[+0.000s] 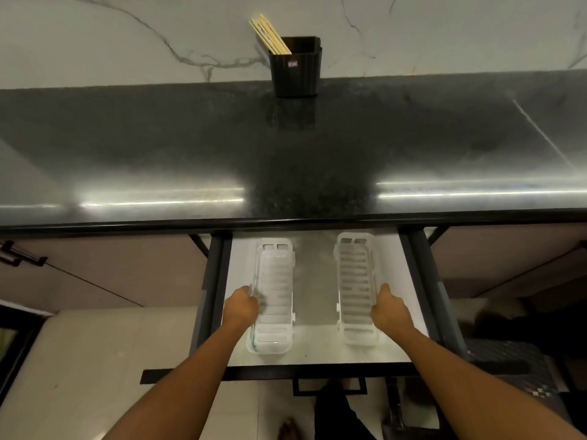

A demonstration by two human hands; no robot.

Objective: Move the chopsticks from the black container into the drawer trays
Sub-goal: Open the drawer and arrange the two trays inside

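Observation:
A black ribbed container (296,67) stands at the back of the dark countertop against the wall, with several pale wooden chopsticks (269,34) leaning out of its left side. Below the counter edge a drawer (314,354) is pulled out. Two white slotted trays lie in it lengthwise: the left tray (275,293) and the right tray (355,281). My left hand (240,308) grips the left tray's left edge. My right hand (389,311) holds the right tray's right edge. Both trays hold no chopsticks.
The glossy black countertop (286,160) spans the view between the container and the drawer. A marble wall (127,39) rises behind it. The drawer's dark front panel and handle (328,384) are nearest me. My foot (290,430) and a patterned mat (508,369) show on the floor.

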